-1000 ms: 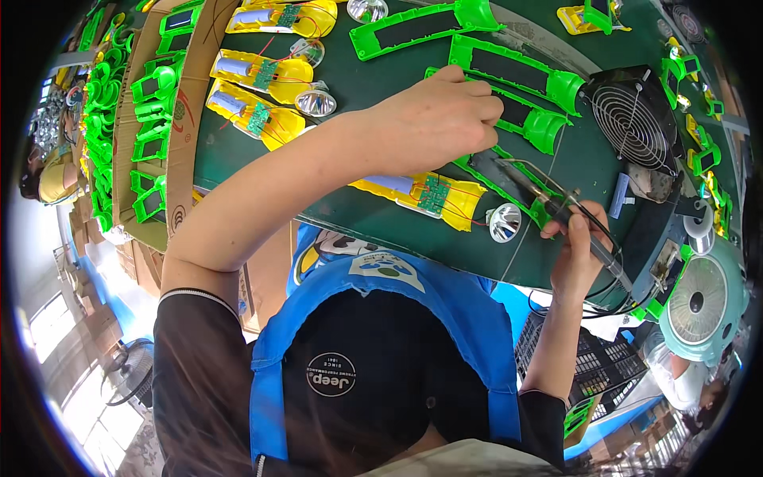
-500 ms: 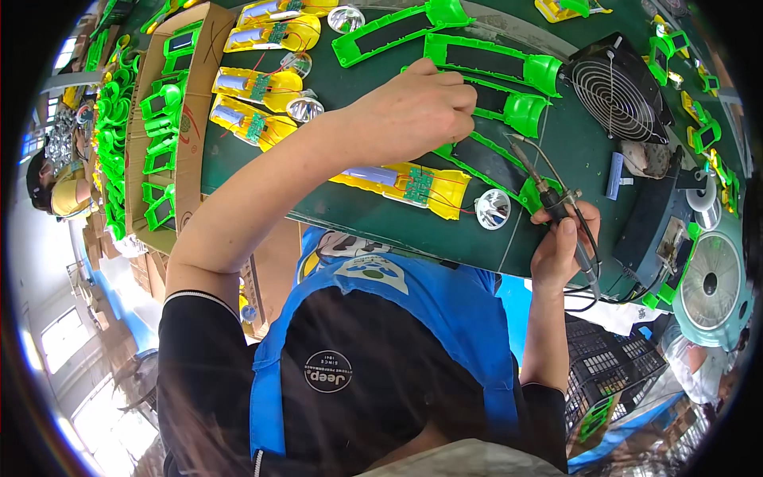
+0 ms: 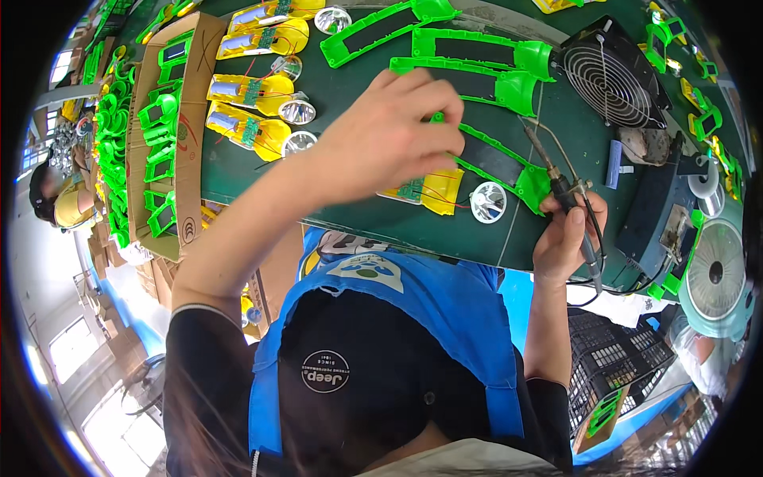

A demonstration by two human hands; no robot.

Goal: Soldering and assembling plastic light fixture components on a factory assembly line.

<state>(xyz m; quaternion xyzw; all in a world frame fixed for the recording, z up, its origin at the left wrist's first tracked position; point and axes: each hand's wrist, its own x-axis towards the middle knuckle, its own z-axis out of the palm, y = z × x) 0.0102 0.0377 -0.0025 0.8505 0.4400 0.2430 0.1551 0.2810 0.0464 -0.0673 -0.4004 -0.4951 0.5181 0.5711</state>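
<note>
My left hand [image 3: 401, 131] hovers over the middle of the table with its fingers curled. What lies inside them, if anything, is hidden. Beside the fingertips is the left end of a green plastic frame with a dark panel [image 3: 491, 157]. Partly covered by the hand, a yellow housing with a green circuit board [image 3: 447, 191] lies wired to a silver reflector cup [image 3: 488, 203]. In my right hand [image 3: 566, 238] is a soldering iron [image 3: 563, 189], its tip pointing up and away, above the table right of the frames. A thin curved tube or wire runs beside it.
More green frames [image 3: 520, 89] lie farther back. Several yellow housings [image 3: 253, 135] with batteries and reflectors line the left, beside a cardboard box [image 3: 193, 119] of green parts. A black fan [image 3: 610, 79], a loose battery [image 3: 613, 164] and a dark soldering station [image 3: 648, 226] stand at right.
My left hand has moved left and nearer, uncovering the left end of a green frame farther back and covering more of the yellow housing. My right hand keeps the soldering iron, barely shifted.
</note>
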